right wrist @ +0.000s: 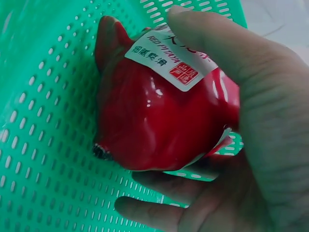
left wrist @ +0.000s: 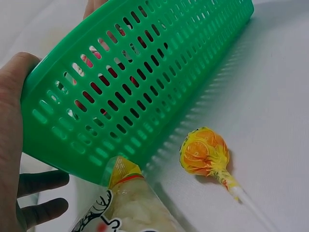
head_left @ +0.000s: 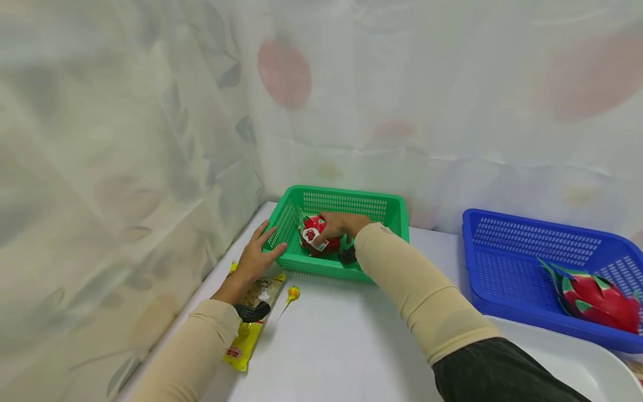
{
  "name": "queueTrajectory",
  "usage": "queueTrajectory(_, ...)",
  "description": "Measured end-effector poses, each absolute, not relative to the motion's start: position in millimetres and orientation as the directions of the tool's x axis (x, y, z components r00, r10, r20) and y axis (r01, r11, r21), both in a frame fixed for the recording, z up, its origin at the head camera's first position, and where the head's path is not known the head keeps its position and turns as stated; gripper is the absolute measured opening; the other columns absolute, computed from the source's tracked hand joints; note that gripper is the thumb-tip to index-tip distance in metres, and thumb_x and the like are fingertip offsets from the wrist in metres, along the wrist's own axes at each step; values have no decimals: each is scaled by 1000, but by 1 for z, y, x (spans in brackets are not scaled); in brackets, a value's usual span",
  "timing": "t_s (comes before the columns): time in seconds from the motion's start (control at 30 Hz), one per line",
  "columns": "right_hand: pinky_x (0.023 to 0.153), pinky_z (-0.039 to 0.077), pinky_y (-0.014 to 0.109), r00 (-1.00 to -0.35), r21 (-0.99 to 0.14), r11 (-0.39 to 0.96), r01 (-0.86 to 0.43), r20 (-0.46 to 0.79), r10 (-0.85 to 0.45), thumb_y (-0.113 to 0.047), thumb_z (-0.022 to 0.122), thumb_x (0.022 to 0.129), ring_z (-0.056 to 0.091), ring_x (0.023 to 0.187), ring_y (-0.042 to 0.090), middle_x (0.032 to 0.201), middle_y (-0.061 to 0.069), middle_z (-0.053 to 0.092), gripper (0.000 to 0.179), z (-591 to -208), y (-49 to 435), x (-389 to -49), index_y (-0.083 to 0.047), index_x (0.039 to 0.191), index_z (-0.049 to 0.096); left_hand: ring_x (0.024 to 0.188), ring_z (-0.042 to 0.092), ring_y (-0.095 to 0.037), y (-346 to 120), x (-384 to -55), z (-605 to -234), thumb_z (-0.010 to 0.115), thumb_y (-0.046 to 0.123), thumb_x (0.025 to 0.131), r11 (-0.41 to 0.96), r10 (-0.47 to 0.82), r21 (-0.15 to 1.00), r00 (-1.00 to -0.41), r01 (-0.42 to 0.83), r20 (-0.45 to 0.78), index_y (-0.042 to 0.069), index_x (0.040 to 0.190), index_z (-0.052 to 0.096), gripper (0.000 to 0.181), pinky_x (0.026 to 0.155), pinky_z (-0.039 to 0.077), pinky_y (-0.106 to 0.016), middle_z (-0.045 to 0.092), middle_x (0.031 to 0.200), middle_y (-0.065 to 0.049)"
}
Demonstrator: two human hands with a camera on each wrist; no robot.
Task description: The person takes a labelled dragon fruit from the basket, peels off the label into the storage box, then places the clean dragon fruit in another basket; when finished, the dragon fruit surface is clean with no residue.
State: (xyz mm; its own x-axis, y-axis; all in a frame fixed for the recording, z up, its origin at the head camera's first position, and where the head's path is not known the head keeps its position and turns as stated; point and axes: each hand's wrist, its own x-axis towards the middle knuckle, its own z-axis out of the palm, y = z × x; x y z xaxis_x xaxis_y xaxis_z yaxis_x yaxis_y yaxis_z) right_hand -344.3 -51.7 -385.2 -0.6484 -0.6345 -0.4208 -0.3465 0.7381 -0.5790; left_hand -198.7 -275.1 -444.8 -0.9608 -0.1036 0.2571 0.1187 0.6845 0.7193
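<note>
Inside the green basket, my right hand holds a red dragon fruit with green-tipped scales and a white "RED PITAYA" label. In the right wrist view the thumb lies over the label and the fingers curl beneath the fruit. My left hand rests against the basket's near left corner, fingers spread and fairly straight. Under the left wrist lies a yellow snack bag with a clear part. A lollipop in an orange-and-yellow wrapper lies beside it, just in front of the basket.
A blue basket stands to the right with another dragon fruit in it. In front of that, a white tray is partly hidden by the right sleeve. Patterned curtains hang behind and to the left of the white table.
</note>
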Motion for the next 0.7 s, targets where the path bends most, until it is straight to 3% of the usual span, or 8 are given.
queueTrajectory(0.23,71,55,43,-676,-574,761,-301,-434,-595,-48,77,79,50,113,31,139,12,40,104,-393,-59,-349,-17,155,13,142,16,-32,-275,-199,-444,64,42,92,679,-109,723,-958,123,265,7,147,41,69,105,25,-59,16,159,0)
queueTrajectory(0.37,68,55,44,-685,-597,744,-300,-408,-604,-41,79,78,55,107,32,137,12,42,98,-399,-58,-352,-17,154,21,143,14,-31,-273,-198,-446,63,42,92,667,-103,735,-963,120,251,7,148,40,70,106,24,-59,14,159,2)
queueTrajectory(0.5,70,54,47,-704,-563,748,-353,-366,-608,-42,76,80,52,111,31,140,11,42,89,-399,-44,-352,-20,152,29,143,13,-30,-268,-200,-449,63,43,93,660,-84,740,-966,130,244,8,148,39,70,106,24,-59,13,159,3)
queueTrajectory(0.7,71,53,50,-721,-623,718,-310,-338,-605,-42,73,81,51,109,30,132,11,46,87,-387,-21,-357,-20,153,28,142,16,-34,-262,-209,-444,63,43,92,672,-64,726,-965,146,253,6,147,40,70,105,25,-60,15,159,0)
